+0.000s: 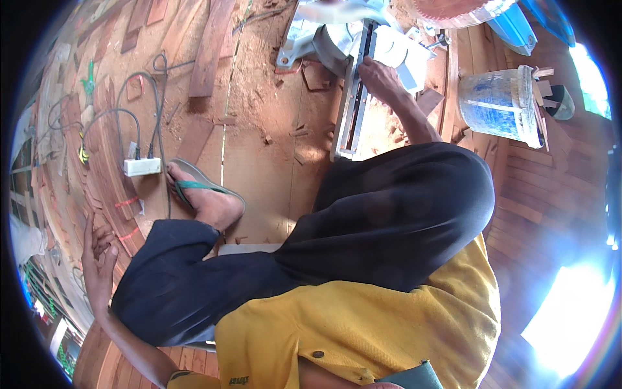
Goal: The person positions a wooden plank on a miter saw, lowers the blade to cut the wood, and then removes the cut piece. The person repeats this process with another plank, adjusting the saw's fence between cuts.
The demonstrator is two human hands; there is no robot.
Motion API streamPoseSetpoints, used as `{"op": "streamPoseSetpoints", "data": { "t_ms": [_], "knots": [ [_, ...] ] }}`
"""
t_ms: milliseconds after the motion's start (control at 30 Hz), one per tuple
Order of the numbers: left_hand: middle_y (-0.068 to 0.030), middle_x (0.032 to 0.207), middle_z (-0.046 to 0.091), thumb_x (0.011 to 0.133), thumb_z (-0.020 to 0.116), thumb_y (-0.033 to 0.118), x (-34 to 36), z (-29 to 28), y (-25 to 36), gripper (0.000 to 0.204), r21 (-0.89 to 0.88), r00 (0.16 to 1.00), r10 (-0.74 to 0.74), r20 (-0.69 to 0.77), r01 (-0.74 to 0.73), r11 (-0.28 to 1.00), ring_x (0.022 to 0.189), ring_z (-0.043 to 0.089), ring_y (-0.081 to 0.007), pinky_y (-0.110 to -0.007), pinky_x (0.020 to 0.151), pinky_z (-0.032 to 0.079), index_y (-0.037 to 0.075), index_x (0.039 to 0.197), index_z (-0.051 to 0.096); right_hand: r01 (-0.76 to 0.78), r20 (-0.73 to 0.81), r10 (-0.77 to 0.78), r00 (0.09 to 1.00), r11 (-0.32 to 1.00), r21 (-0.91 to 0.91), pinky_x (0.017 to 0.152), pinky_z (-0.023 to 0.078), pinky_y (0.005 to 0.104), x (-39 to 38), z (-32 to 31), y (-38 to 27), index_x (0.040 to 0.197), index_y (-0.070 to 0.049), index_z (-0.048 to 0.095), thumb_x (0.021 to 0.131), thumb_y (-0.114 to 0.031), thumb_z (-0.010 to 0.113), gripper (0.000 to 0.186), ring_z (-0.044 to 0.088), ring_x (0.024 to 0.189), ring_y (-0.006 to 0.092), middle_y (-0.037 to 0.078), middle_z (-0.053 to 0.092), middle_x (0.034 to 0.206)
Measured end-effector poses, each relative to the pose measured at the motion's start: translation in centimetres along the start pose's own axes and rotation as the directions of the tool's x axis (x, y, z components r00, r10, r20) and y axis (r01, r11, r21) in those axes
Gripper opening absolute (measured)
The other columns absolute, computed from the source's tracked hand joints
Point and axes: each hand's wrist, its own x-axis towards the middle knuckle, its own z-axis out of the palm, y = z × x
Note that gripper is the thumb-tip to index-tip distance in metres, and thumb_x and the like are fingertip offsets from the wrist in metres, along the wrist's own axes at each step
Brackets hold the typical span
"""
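Note:
My right hand (383, 83) lies on a long silver metal rail (350, 123) with a dark groove along it. Its fingers are curled at the rail's edge, and whatever they pinch is hidden. The rail adjoins a grey metal bench machine (334, 45), perhaps a saw, whose top is cut off by the picture's edge. Beside my left knee, my left hand (100, 249) hangs in the air with nothing in it. Its index finger is stretched out and the others are loosely bent.
A white power strip (142, 167) with two plugged cords stands near my sandalled foot (210, 198). Wooden boards (212, 48) and sawdust cover the floor ahead. A blue-and-white bucket (499, 107) lies tilted at the right, with wood strips (541, 107) at its mouth.

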Motion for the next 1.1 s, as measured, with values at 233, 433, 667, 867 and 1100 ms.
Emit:
{"op": "streamPoseSetpoints", "data": {
  "t_ms": [233, 433, 667, 867, 1100],
  "knots": [
    [-0.0124, 0.13, 0.059, 0.099, 0.073, 0.023, 0.5, 0.8, -0.9, 0.077, -0.038, 0.995, -0.098, 0.019, 0.099, 0.994, 0.111, 0.056, -0.0181, -0.032, 0.103, 0.048, 0.018, 0.167, 0.036, -0.011, 0.078, 0.019, 0.997, 0.996, -0.094, 0.079, 0.059, 0.0489, 0.5, 0.1, -1.0, 0.101, 0.001, 0.069, 0.091, -0.002, 0.062, 0.012, 0.072, 0.097, 0.039, 0.02, 0.067, 0.106],
    [-0.0146, 0.131, 0.06, 0.099, 0.072, 0.022, 0.0, 0.9, -2.0, 0.077, 0.001, 0.997, -0.071, 0.017, 0.071, 0.997, 0.113, 0.057, -0.0203, -0.036, 0.106, 0.047, 0.015, 0.167, 0.036, 0.016, 0.053, -0.008, 0.999, 0.989, -0.144, 0.079, 0.059, 0.0485, 0.5, -2.7, 2.2, 0.101, -0.003, 0.071, 0.093, -0.004, 0.062, 0.013, 0.073, 0.095, 0.0383, 0.018, 0.069, 0.104],
    [-0.0167, 0.129, 0.063, 0.099, 0.071, 0.026, -1.3, 1.0, -2.2, 0.078, 0.133, 0.989, -0.147, 0.027, 0.142, 0.981, 0.113, 0.058, -0.0232, -0.038, 0.106, 0.047, 0.014, 0.167, 0.034, -0.112, 0.236, 0.14, 0.962, 0.986, -0.127, 0.078, 0.056, 0.0458, -11.1, -5.6, 2.5, 0.109, -0.011, 0.075, 0.093, -0.019, 0.072, 0.019, 0.071, 0.088, 0.0296, 0.009, 0.072, 0.102],
    [-0.0161, 0.131, 0.061, 0.098, 0.072, 0.024, 0.6, 1.0, 0.3, 0.078, 0.122, 0.995, -0.079, 0.058, 0.072, 0.99, 0.113, 0.058, -0.0228, -0.037, 0.105, 0.048, 0.017, 0.167, 0.036, -0.292, -0.14, 0.361, 0.922, 0.885, 0.362, 0.074, 0.058, 0.0383, -8.5, -1.5, -2.3, 0.105, -0.015, 0.082, 0.093, -0.024, 0.078, 0.015, 0.072, 0.078, 0.0248, 0.007, 0.07, 0.093],
    [-0.0133, 0.132, 0.059, 0.098, 0.072, 0.018, -0.8, 1.9, 0.4, 0.078, 0.024, 0.994, -0.064, 0.086, 0.062, 0.998, 0.112, 0.057, -0.0197, -0.034, 0.099, 0.051, 0.019, 0.167, 0.036, -0.386, -0.093, 0.421, 0.902, 0.884, 0.263, 0.08, 0.059, 0.0439, -5.0, 0.5, -4.9, 0.106, -0.015, 0.08, 0.091, -0.024, 0.075, 0.019, 0.074, 0.09, 0.0294, 0.008, 0.07, 0.095]
  ]
}}
